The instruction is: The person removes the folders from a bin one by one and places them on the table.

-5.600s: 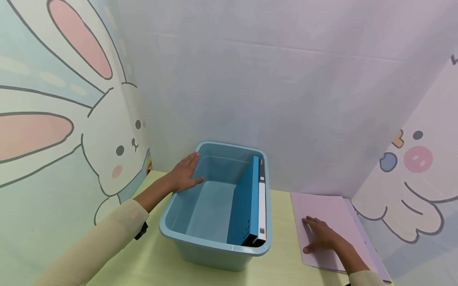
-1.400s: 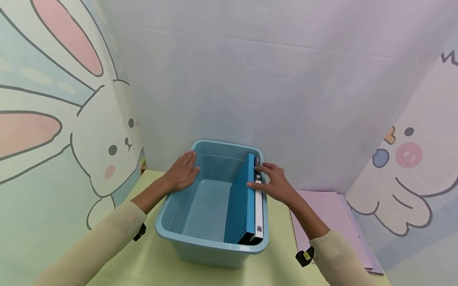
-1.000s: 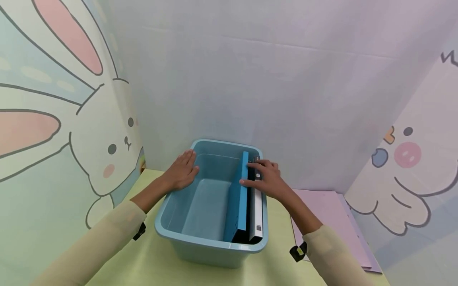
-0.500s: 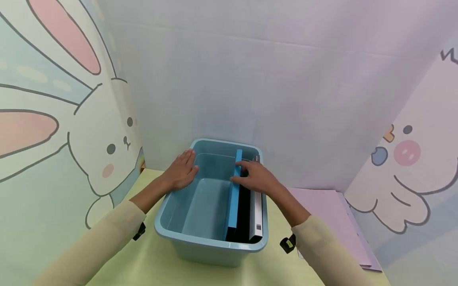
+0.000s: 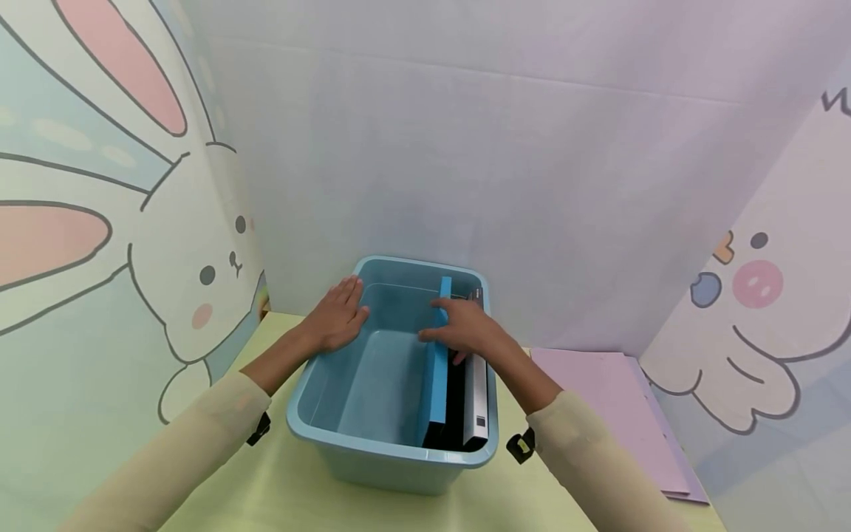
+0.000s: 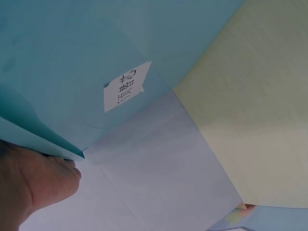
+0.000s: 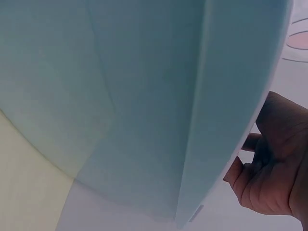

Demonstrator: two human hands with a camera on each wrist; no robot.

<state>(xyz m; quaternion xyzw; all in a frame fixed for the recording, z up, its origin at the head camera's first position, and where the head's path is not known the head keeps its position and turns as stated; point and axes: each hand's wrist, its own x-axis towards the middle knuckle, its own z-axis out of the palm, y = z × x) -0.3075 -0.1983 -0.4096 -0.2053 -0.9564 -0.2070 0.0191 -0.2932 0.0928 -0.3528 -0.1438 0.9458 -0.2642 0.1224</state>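
Note:
On the table stands a light blue plastic tub (image 5: pixel 388 453). Two file binders are upright along its right side: a blue one (image 5: pixel 433 399) leaning slightly, and a white-spined one with a black top (image 5: pixel 475 399) against the right wall. A dark gap separates them. My right hand (image 5: pixel 462 325) reaches over the blue binder's top edge; thumb and forefinger come over its left side, while another finger dips into the gap. My left hand (image 5: pixel 335 316) rests on the tub's left rim, fingers straight. In the right wrist view, curled fingers (image 7: pixel 240 180) show beyond the tub's rim.
Pinkish-lilac folders (image 5: pixel 608 414) lie stacked on the table (image 5: pixel 518 495) right of the tub. A fabric backdrop (image 5: pixel 372 148) rises close behind, with cartoon-printed panels at both sides. A white handwritten label (image 6: pixel 127 86) is stuck on the tub's outside.
My right hand has gone from the folders to the tub. The blue binder has shifted left, away from the white-spined one, opening a gap. My left hand has stayed on the rim.

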